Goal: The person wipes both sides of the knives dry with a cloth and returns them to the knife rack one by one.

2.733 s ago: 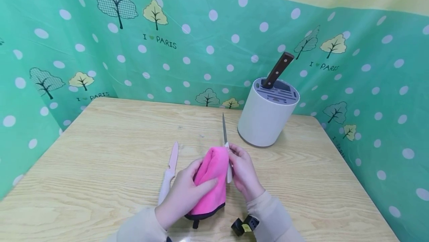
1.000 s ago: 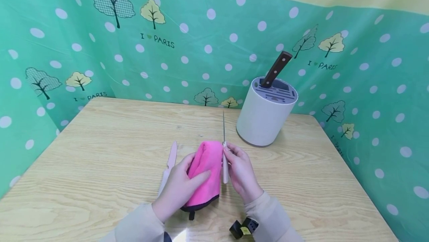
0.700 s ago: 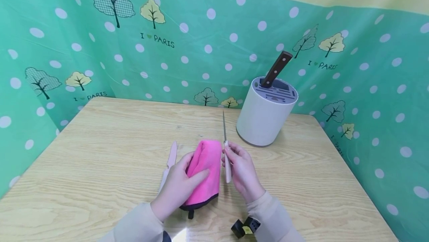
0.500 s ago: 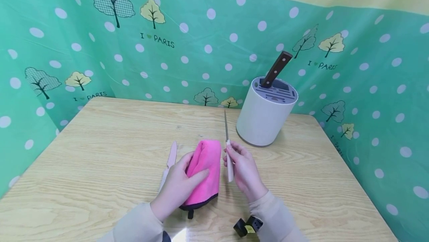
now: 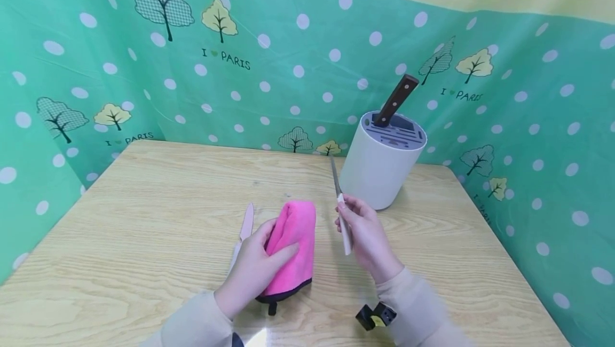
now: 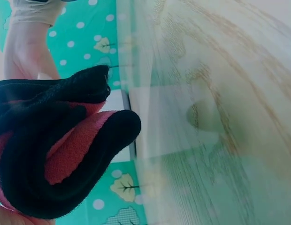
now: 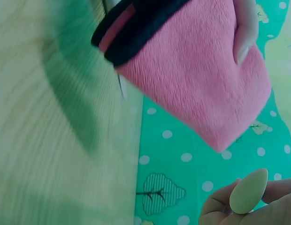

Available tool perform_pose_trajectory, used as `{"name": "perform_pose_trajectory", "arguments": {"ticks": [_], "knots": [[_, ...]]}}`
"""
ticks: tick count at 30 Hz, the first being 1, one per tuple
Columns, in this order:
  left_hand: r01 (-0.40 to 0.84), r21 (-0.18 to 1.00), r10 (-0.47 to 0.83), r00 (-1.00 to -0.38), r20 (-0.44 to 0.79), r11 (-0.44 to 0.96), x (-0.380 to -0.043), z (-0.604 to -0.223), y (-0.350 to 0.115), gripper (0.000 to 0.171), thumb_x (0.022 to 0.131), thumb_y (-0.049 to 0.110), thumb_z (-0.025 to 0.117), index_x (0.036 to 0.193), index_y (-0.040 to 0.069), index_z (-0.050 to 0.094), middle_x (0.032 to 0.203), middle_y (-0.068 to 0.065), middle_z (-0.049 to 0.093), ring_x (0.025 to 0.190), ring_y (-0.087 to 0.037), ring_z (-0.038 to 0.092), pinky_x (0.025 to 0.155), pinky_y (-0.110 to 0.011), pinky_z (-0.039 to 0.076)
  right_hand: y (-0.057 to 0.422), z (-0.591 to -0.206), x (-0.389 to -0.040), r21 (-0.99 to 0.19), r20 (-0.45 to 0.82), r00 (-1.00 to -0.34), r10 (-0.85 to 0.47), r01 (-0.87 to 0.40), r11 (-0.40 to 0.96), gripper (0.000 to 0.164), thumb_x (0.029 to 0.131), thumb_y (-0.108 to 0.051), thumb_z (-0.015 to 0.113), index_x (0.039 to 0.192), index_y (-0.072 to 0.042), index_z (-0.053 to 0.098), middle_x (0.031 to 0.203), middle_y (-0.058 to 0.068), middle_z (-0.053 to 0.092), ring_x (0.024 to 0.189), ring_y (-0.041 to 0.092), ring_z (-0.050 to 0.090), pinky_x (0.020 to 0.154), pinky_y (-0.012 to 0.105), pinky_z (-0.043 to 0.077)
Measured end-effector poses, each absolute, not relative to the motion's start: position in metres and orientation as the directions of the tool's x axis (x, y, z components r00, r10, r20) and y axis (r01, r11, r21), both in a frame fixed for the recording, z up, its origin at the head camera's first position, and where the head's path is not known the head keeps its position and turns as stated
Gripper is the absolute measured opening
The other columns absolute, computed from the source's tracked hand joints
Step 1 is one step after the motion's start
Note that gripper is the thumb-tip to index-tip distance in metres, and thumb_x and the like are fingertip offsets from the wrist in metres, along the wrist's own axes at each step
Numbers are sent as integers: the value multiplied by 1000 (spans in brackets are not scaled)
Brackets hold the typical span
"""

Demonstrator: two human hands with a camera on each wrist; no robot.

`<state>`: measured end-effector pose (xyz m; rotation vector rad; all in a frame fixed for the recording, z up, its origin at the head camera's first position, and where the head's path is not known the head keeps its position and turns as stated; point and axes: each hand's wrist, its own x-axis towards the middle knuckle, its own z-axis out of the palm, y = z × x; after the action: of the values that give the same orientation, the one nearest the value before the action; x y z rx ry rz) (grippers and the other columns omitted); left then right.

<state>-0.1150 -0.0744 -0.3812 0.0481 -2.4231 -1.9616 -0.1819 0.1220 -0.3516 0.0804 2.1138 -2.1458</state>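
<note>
A green curtain (image 5: 288,107), white-spotted, printed with trees and lettering and banded pale yellow above, enclosed the rear and sides of a light wood-grained bench (image 5: 168,203). Toward the bench's far right stood a white knife block (image 5: 377,176), smooth-walled and rounded, its grey top cut with slots; a dark-handled knife (image 5: 397,99) with pale rivets leaned from one of them. Near the middle, the left hand (image 5: 254,264) gripped a folded pink cloth (image 5: 294,245), its thumb laid across the front; whether the cloth touched the bench could not be told. To the cloth's right and apart from it, the right hand (image 5: 366,229) pinched a pale-handled knife (image 5: 346,232), blade directed away from the person, close to the block's left side. A second knife (image 5: 247,221) lay left of the cloth, partly hidden by the left hand. The left wrist view alone showed the cloth's folds end-on, as thick curved layers bordered in black; the right wrist view showed the held handle's rounded butt, foreshortened to a smooth, pointed oval. The cloth's pile appeared short and plush, the bench faintly glossy, with greenish reflections.
</note>
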Motion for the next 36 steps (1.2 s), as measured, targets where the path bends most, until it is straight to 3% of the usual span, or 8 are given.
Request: {"name": "perform_pose_trajectory", "arguments": {"ticks": [16,25,30,32,36], "knots": [[-10,980,-60,-998,2,200,-111,-377,-82,55,84,17,77,135,10,57,117,-9,71,90,-13,68,77,-22,55,162,-307,-197,-953,-14,-999,-45,-1,304,37,103,-12,47,137,3,46,108,8,59,88,14,55,83,27,47],[0,983,-46,-999,9,182,-112,-374,-80,55,85,14,76,136,10,56,120,-11,70,93,-15,69,78,-21,55,207,-262,-213,-769,134,-988,-73,-150,622,44,103,-23,51,142,-1,47,115,15,55,92,17,55,71,21,50],[3,985,-44,-999,11,174,-113,-374,-80,55,85,14,76,136,10,56,121,-10,69,93,-15,68,78,-22,55,228,-241,-217,-588,156,-984,-90,-165,792,47,105,-31,47,145,-6,46,132,23,54,107,35,55,75,36,51],[2,985,-41,-999,9,171,-113,-375,-80,55,85,15,76,135,11,56,120,-10,69,92,-14,68,77,-22,55,234,-235,-220,-537,165,-981,-106,-179,825,47,105,-29,47,145,-5,45,140,26,50,117,41,55,85,47,54],[-4,987,-34,-999,2,163,-112,-376,-81,55,85,17,77,136,12,56,120,-10,69,91,-14,68,77,-22,55,245,-229,-226,-411,190,-970,-152,-220,885,43,104,-20,49,142,0,47,143,29,48,127,48,50,99,60,47]]}}
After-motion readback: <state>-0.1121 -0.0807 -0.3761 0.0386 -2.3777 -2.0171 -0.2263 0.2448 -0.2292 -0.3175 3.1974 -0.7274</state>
